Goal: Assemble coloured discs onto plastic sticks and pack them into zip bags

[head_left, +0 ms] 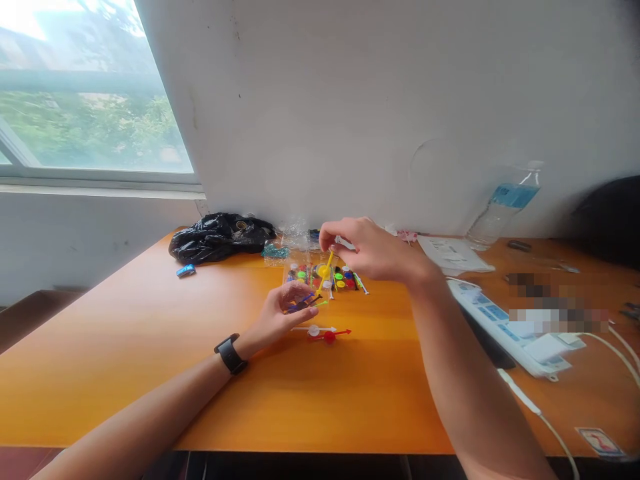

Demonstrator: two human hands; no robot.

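Observation:
My right hand (364, 248) pinches a yellow plastic spinner arrow (325, 271) by its upper end, and the arrow hangs tilted above the table. Its lower tip comes close to my left hand (280, 308), whose fingers curl around several dark blue, black and green arrows (301, 305). Just in front of that hand, a white arrow (313, 330) and a red arrow (329, 337) lie flat side by side. Behind both hands sits a clear bag or tray of mixed coloured arrows (341, 283), partly hidden by my fingers.
A black plastic bag (220, 239) and a small blue packet (185, 271) lie at the back left. To the right are a power strip (500, 327) with cables, a white paper sheet (455, 253) and a clear bottle (503, 203) by the wall.

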